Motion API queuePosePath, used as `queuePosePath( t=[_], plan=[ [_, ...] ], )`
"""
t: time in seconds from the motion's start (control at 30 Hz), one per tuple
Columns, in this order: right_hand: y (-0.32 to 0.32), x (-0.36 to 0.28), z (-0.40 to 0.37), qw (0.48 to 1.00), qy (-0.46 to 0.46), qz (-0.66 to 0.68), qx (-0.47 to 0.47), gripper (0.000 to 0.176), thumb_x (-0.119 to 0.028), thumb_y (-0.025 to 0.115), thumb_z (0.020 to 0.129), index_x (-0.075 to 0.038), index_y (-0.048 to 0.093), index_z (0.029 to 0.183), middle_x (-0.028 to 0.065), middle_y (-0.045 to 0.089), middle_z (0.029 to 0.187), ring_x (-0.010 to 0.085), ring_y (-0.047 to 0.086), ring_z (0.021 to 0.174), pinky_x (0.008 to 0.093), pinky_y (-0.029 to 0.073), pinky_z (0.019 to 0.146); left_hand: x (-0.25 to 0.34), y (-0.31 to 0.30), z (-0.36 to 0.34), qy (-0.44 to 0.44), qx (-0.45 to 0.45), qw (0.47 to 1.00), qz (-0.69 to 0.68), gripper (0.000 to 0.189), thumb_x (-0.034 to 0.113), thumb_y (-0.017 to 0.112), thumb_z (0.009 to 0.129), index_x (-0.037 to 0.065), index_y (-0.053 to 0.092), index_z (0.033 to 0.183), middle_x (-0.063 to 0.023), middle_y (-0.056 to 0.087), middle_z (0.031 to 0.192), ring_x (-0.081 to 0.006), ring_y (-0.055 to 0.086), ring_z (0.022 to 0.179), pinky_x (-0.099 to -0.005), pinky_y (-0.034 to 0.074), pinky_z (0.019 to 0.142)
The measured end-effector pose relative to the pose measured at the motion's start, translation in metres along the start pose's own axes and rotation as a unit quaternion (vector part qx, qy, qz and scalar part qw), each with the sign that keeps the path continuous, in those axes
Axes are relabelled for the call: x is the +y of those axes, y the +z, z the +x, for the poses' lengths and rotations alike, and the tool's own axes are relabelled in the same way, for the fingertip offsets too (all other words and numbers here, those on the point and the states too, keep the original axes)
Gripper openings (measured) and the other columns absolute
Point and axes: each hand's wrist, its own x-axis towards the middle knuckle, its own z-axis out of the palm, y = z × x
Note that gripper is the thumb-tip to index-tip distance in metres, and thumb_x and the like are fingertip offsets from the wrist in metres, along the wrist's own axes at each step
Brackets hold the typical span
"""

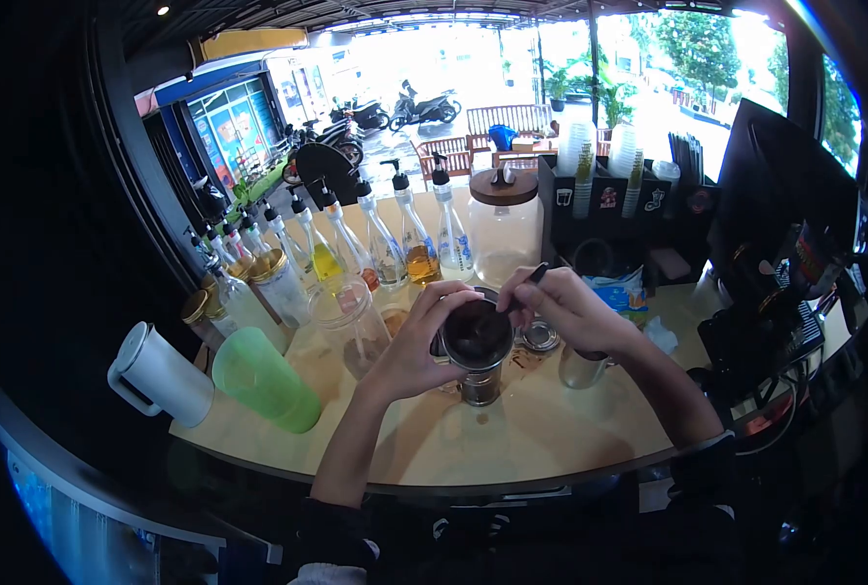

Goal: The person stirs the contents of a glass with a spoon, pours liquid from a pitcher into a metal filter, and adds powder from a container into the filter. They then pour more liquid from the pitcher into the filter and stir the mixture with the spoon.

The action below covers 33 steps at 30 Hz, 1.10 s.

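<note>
My left hand [416, 343] is wrapped around the upper part of a clear jar [482, 388], which has dark brown contents [479, 333] inside its mouth. Between the fingers of my right hand [562, 310] is a thin black handle [537, 274], pointing down toward the jar's opening. Its lower end is lost in the dark contents, so its kind cannot be made out. Just right of the jar lies a round metal-rimmed lid [539, 336], with brown crumbs [525, 361] scattered near it. A clear glass mug [583, 370] stands under my right wrist.
Several pump bottles [420, 255] line the counter's far edge, beside a large wooden-lidded glass jar [505, 229]. A white pitcher [164, 378], a green pitcher [265, 380] and an open clear container [348, 331] stand left. Stacked cups [578, 161] and a dark monitor [790, 180] are right.
</note>
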Motion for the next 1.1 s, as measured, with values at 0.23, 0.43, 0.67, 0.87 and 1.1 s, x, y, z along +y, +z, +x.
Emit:
queuePosePath(
  t=[0.23,0.43,0.67,0.87,1.1],
  plan=[
    [-0.006,0.005,0.007,1.000,-0.005,-0.022,-0.016,0.029,-0.019,0.040,0.101,0.000,0.060,0.091,0.0023,0.053,0.064,0.0093,0.051,0.061,0.0263,0.042,0.057,0.001,0.001,0.001,-0.004,-0.006,1.000,0.009,0.073,0.015,0.083,0.062,0.008,0.049,0.126,-0.0093,0.045,0.124,-0.0273,0.047,0.120,-0.0367,0.040,0.102],
    [-0.004,-0.001,0.006,0.999,0.001,-0.053,-0.003,0.027,-0.016,0.042,0.100,0.002,0.058,0.089,0.0042,0.055,0.067,0.0099,0.054,0.061,0.0269,0.045,0.058,0.003,0.002,-0.001,-0.015,0.001,1.000,0.010,0.075,0.014,0.083,0.061,0.008,0.048,0.127,-0.0090,0.044,0.124,-0.0260,0.046,0.121,-0.0364,0.040,0.103],
    [-0.007,-0.002,0.001,0.996,-0.031,-0.082,0.016,0.023,-0.014,0.043,0.099,0.002,0.058,0.091,0.0051,0.058,0.069,0.0103,0.057,0.064,0.0270,0.047,0.060,-0.002,0.003,-0.001,-0.018,0.031,0.999,-0.009,0.078,0.013,0.083,0.057,0.007,0.048,0.127,-0.0096,0.045,0.123,-0.0262,0.049,0.118,-0.0345,0.043,0.100],
    [-0.008,-0.003,-0.002,0.997,-0.042,-0.066,0.019,0.023,-0.014,0.043,0.099,0.002,0.057,0.091,0.0067,0.059,0.072,0.0115,0.058,0.066,0.0282,0.047,0.062,0.000,0.007,0.001,-0.021,0.034,0.999,-0.023,0.078,0.014,0.084,0.057,0.007,0.048,0.126,-0.0094,0.045,0.123,-0.0264,0.050,0.116,-0.0358,0.042,0.100],
    [-0.005,-0.005,-0.018,0.994,-0.079,-0.053,0.053,0.009,-0.008,0.057,0.092,0.001,0.059,0.095,0.0075,0.063,0.078,0.0127,0.063,0.073,0.0251,0.051,0.068,-0.002,0.009,0.000,-0.044,0.075,0.992,0.090,0.078,0.026,0.086,0.054,0.010,0.051,0.122,-0.0090,0.053,0.115,-0.0278,0.052,0.113,-0.0393,0.042,0.096]
  ],
)
